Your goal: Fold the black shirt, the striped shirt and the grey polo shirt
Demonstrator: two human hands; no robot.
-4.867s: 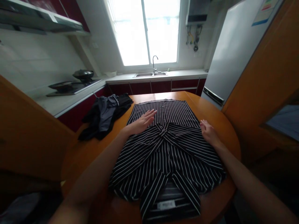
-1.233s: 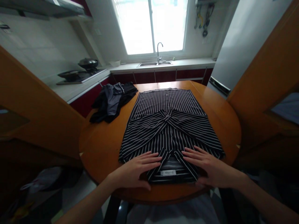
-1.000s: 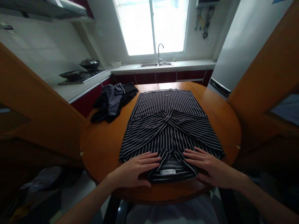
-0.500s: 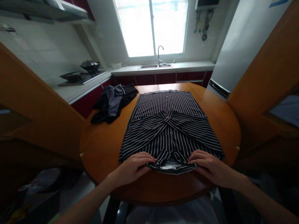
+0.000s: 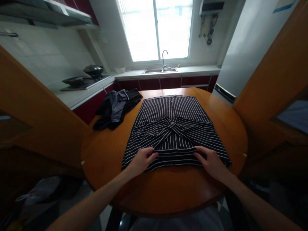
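A black shirt with white stripes (image 5: 174, 128) lies flat on the round wooden table (image 5: 168, 189), its sleeves crossed over the middle. The near end with the collar is turned over onto the body, making a straight fold edge. My left hand (image 5: 141, 159) grips that folded edge at its left side, fingers curled over the cloth. My right hand (image 5: 211, 162) grips the same edge at its right side, fingers closed on the fabric.
A crumpled dark garment (image 5: 115, 107) lies at the table's far left. Behind it runs a kitchen counter with a stove and pans (image 5: 81, 80), a sink with a tap (image 5: 160, 69) under the window, and a fridge (image 5: 243, 48) at the right. Wooden panels flank both sides.
Both hands were flat on the collar end, then took hold of it and carried it away from me, folding it over onto the shirt. The collar label is hidden now.
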